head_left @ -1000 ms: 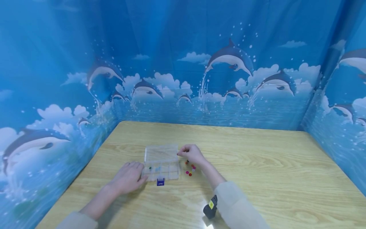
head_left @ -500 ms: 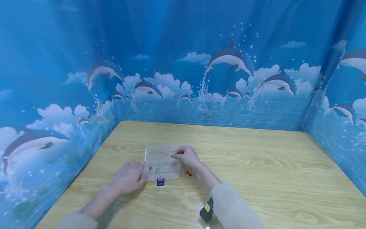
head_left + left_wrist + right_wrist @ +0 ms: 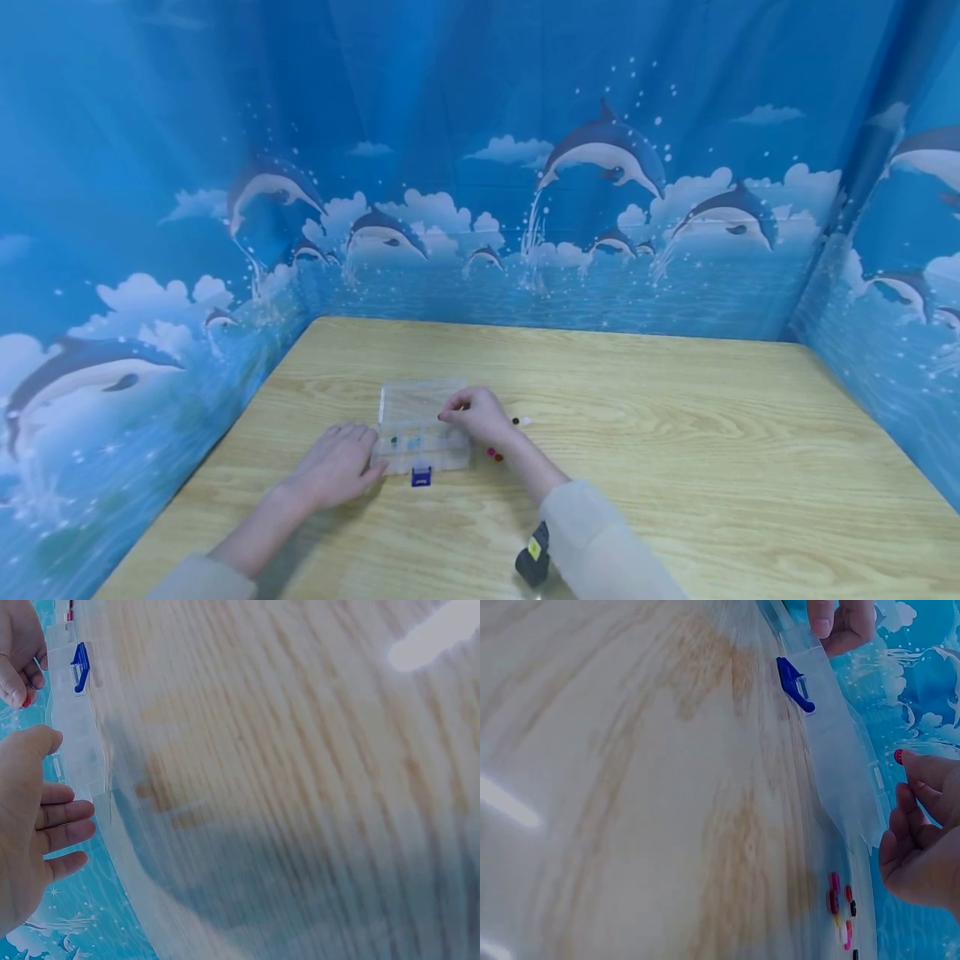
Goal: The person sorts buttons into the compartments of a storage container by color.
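A clear plastic compartment box [image 3: 447,461] lies on the table with its lid [image 3: 405,402] swung back and its blue latch [image 3: 422,476] facing me. My left hand [image 3: 337,467] rests at the box's left end, fingers fairly straight, thumb by the front corner. Above the compartments, my right hand [image 3: 480,417] pinches a small red button [image 3: 898,756] between thumb and fingertip. A green piece [image 3: 394,440] and a pale blue one sit in left compartments. Right of the box lie several loose buttons [image 3: 834,901], pink, red, black and white, partly hidden by my right hand in the head view.
The wooden table [image 3: 675,433] stretches to the right and behind the box. A black device with a yellow label [image 3: 532,562] is at my right sleeve. A blue dolphin-print curtain [image 3: 480,167] surrounds the table's far sides.
My right hand has moved left with the red button, from beside the box's right edge to over its compartments. My left hand and the box have stayed in place.
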Available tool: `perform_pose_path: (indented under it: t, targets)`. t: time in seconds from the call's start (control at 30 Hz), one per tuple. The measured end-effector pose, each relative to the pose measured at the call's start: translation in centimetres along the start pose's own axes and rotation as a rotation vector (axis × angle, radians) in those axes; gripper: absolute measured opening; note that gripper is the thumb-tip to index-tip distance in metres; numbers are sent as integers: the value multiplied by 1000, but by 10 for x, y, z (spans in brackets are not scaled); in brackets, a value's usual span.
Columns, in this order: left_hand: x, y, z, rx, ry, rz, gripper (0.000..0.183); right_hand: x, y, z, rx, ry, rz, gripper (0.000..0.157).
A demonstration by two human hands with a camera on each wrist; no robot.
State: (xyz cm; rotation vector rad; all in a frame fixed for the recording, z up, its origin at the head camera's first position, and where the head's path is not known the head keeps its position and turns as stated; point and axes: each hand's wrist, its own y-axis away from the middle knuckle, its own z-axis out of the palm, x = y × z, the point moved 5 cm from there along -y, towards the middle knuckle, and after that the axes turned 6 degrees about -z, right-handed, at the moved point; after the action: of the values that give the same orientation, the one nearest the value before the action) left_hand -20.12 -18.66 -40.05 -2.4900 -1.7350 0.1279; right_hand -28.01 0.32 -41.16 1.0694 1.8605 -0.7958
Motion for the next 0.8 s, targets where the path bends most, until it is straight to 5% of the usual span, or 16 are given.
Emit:
perform_pose_path:
  t: [0.8]
  targets:
    - [-1,0,1,12,2,-4,36,-4,1,8,-17,44,27,4]
